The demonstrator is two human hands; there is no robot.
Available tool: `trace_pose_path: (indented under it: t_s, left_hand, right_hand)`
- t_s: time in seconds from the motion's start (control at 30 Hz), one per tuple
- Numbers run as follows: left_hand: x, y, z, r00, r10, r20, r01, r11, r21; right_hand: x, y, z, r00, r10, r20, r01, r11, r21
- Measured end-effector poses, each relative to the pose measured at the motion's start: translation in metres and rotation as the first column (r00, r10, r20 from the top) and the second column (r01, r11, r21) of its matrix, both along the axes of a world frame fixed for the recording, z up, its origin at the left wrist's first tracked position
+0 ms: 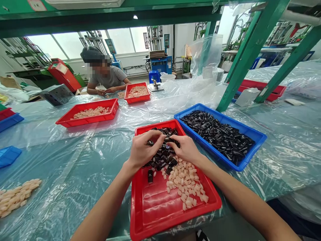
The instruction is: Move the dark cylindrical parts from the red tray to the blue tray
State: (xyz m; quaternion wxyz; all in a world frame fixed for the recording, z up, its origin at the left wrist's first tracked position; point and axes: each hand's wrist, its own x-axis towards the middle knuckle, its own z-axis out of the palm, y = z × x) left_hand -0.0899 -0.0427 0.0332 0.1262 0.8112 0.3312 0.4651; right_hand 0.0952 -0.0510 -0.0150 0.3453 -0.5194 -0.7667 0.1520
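Reaching into a red plastic tray (175, 214), the left hand (144, 149) and right hand (182, 149) curled their fingers (155, 134) half closed over black pieces (163, 157), any grip unclear. Pale pieces (184, 184) lay nearer. Plastic sheeting (75, 167) covered the bench, leaving open room leftward; a blue tray (250, 137) sat just right.

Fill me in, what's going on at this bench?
A person's left hand and right hand are in a heap of small glossy dark pieces in a red tray, with pale pink pieces heaped beside them in the same tray. A blue tray next to it is full of similar dark pieces. Across the plastic-covered table, a co-worker sits with both hands just beside another red tray of pale pieces.
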Motion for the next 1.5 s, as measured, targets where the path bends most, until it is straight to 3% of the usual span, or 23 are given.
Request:
trace_pose_path:
  t_s: [0.07, 0.13, 0.2, 0.3, 0.37, 0.53, 0.7, 0.9, 1.03, 1.37, 1.5]
  left_hand:
    - [0.002, -0.008, 0.009, 0.969, -0.176, -0.173, 0.161, 0.982, -0.1]
    - [0.003, -0.014, 0.015, 0.884, -0.314, -0.346, 0.259, 0.946, -0.197]
    - [0.002, -0.015, 0.016, 0.889, -0.263, -0.375, 0.222, 0.963, -0.15]
    - [-0.004, -0.008, 0.015, 0.957, -0.039, -0.289, 0.038, 0.999, -0.008]
    - [-0.01, -0.002, 0.015, 0.939, 0.0, -0.343, -0.007, 1.0, -0.02]
    - [-0.017, 0.006, 0.02, 0.877, -0.188, -0.443, 0.074, 0.962, -0.262]
    - [-0.021, 0.006, 0.024, 0.866, -0.219, -0.449, 0.018, 0.912, -0.41]
    - [-0.02, 0.011, 0.016, 0.893, -0.233, -0.384, 0.066, 0.914, -0.4]
    - [-0.023, 0.014, 0.012, 0.884, -0.251, -0.395, 0.046, 0.886, -0.461]
    - [-0.022, 0.018, 0.006, 0.942, -0.252, -0.222, 0.089, 0.825, -0.558]
    - [-0.018, 0.017, 0.003, 0.953, -0.232, -0.195, 0.104, 0.854, -0.509]
  right_hand:
    - [0.0, 0.001, 0.001, 1.0, -0.01, -0.017, 0.01, 1.0, -0.011]
    - [0.0, 0.001, 0.0, 1.0, 0.002, -0.028, -0.003, 1.0, -0.013]
    - [0.0, 0.001, -0.002, 0.997, 0.065, -0.032, -0.065, 0.998, -0.002]
    - [-0.001, -0.001, -0.006, 0.979, 0.205, -0.017, -0.204, 0.978, 0.041]
    - [-0.001, -0.001, -0.007, 0.97, 0.244, -0.012, -0.243, 0.967, 0.076]
    - [0.0, 0.0, -0.008, 0.967, 0.256, -0.014, -0.253, 0.961, 0.115]
    - [0.001, 0.001, -0.01, 0.977, 0.214, 0.023, -0.215, 0.966, 0.141]
    - [0.001, 0.0, -0.008, 0.97, 0.181, 0.162, -0.206, 0.967, 0.151]
    - [0.0, -0.001, -0.006, 0.952, 0.198, 0.234, -0.233, 0.963, 0.132]
    - [0.001, 0.0, -0.008, 0.946, 0.185, 0.268, -0.241, 0.951, 0.192]
    - [0.002, -0.001, -0.008, 0.95, 0.181, 0.253, -0.236, 0.95, 0.206]
